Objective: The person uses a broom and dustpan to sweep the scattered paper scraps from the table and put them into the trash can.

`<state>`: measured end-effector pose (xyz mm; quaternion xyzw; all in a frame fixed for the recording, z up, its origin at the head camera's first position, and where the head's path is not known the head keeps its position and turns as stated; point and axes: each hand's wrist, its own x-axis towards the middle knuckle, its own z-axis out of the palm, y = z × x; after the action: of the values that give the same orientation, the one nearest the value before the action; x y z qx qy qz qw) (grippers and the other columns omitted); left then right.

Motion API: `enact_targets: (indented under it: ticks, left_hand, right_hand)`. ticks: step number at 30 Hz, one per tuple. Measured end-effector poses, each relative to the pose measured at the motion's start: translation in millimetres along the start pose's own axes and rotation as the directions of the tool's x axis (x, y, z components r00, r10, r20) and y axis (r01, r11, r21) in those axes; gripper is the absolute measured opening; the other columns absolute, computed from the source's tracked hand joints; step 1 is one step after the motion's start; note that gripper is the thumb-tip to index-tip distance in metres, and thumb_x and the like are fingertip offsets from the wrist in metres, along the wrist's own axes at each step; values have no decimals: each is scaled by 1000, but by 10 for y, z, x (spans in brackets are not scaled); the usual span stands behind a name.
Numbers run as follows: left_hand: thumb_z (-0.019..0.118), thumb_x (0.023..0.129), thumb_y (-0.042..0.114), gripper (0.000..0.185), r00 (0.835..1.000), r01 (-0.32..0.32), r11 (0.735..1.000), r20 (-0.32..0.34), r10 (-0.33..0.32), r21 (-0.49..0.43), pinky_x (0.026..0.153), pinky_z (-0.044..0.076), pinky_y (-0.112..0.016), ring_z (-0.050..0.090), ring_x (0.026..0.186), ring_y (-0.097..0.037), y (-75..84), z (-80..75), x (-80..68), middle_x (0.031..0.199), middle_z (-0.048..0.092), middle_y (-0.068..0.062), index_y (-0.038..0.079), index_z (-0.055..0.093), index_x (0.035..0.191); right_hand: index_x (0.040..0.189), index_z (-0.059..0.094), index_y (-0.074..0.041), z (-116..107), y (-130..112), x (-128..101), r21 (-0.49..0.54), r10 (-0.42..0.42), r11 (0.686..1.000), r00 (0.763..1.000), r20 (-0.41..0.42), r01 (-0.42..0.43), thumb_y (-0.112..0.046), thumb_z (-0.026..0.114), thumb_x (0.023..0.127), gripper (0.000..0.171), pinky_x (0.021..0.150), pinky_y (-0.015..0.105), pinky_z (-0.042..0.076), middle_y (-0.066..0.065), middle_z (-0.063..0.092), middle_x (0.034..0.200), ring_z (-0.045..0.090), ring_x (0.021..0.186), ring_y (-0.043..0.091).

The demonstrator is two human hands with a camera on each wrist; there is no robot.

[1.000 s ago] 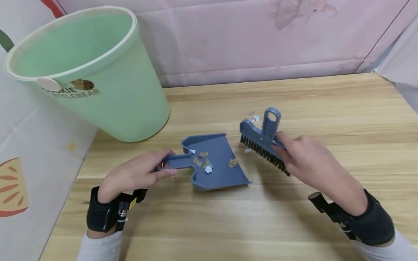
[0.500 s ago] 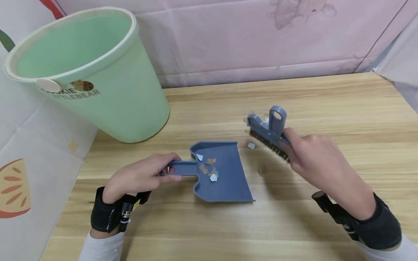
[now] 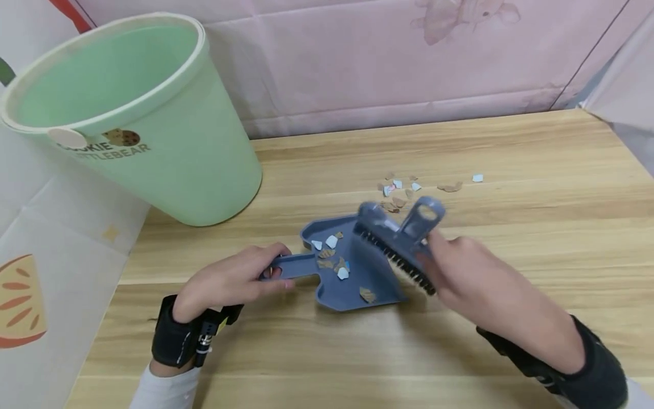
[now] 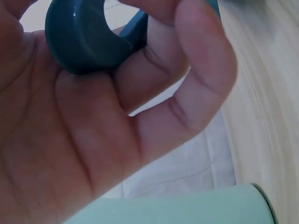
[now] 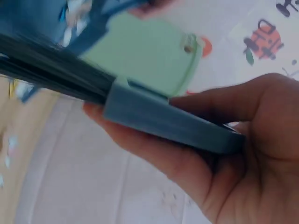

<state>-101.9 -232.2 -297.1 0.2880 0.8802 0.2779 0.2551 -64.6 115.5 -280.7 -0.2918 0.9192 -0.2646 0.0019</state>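
Left hand (image 3: 232, 281) gripping dustpan (image 3: 357, 272) handle; right hand (image 3: 472, 278) gripping brush (image 3: 395, 241), bristles over pan; scraps (image 3: 403, 190) on tabletop (image 3: 511, 227) beyond.

A light wooden table (image 3: 511, 147) with pale grain fills the lower frame. Behind it, across the top, hangs a creased pink cloth backdrop (image 3: 357, 62) with a faint printed figure at upper right. A white sheet with orange fruit prints (image 3: 30, 272) covers the left edge.

The person's left hand (image 3: 232, 281) has its fingers curled in a closed grip. The right hand (image 3: 467, 272) is also clenched, forearm angled inward; both wrists wear black bands.
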Motion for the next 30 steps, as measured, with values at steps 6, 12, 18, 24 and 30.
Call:
enact_targets:
  ticks: [6,12,18,24,30]
  left_hand:
    - [60,97,27,24,999,-23,1000,-29,23,20,57,39,-24,45,64,-8,-13,-45,-38,76,46,5,8,53,110]
    - [59,98,26,25,993,-19,998,-116,26,58,60,40,-26,47,69,-11,-18,-112,-123,80,49,3,10,53,115]
    - [59,97,26,25,986,-13,997,-168,25,70,62,43,-27,50,74,-13,-6,-165,-204,86,52,2,10,53,116]
    - [60,97,22,26,964,-33,997,-260,49,64,64,44,-27,52,76,-14,18,-243,-325,91,56,1,10,53,119]
    - [63,95,14,23,889,-83,992,-443,115,92,57,42,-26,50,64,-11,116,-347,-423,80,56,3,9,58,116]
  right_hand:
    - [142,20,-4,-248,182,-44,-103,122,986,990,-65,-128,5,50,93,58,36,22,32,0,46,57,38,41,8]
    - [129,33,2,-320,297,-32,-176,178,967,983,-47,-184,3,47,93,39,40,28,31,2,45,58,39,44,13]
    - [117,37,5,-282,307,31,-178,228,959,974,20,-221,2,46,93,26,42,29,34,6,49,61,42,46,15]
    - [110,39,6,-257,340,22,-187,261,950,964,41,-250,5,47,90,21,42,31,34,7,48,61,43,48,18]
    - [120,38,10,-234,369,32,-119,341,938,927,157,-325,4,48,91,31,42,30,38,9,51,67,46,50,16]
